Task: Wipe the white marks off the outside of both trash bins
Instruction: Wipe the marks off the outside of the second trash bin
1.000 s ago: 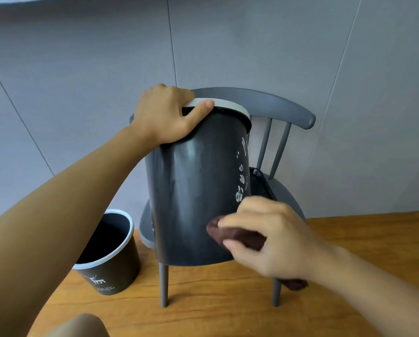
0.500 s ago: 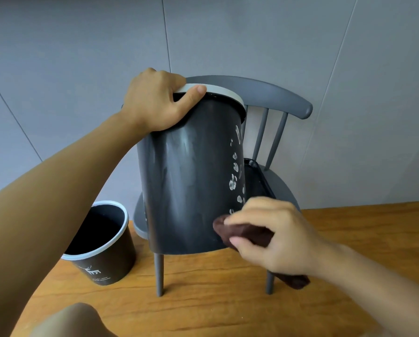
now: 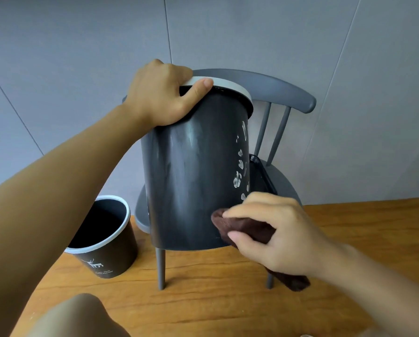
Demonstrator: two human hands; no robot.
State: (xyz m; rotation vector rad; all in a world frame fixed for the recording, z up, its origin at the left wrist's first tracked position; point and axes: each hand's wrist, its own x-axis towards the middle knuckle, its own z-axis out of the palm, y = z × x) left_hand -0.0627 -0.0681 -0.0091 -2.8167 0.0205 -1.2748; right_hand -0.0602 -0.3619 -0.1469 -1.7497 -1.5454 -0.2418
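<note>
Left hand (image 3: 162, 98) grips the pale rim of a smooth, dark cylindrical bin (image 3: 193, 181) before a grey chair (image 3: 286, 93). Right hand (image 3: 274, 229) pinches a fuzzy brown cloth (image 3: 242, 226) against its lower wall, below white marks (image 3: 240, 171). Second bin (image 3: 106, 242) stands left on the wooden floor (image 3: 227, 300).

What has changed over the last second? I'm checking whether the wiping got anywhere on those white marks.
Little changed. The right hand with the brown cloth stayed low on the held bin, just under the white marks, which look uncleared. The left hand kept gripping the rim. The view shifted slightly. The second bin stayed on the floor beside the chair.
</note>
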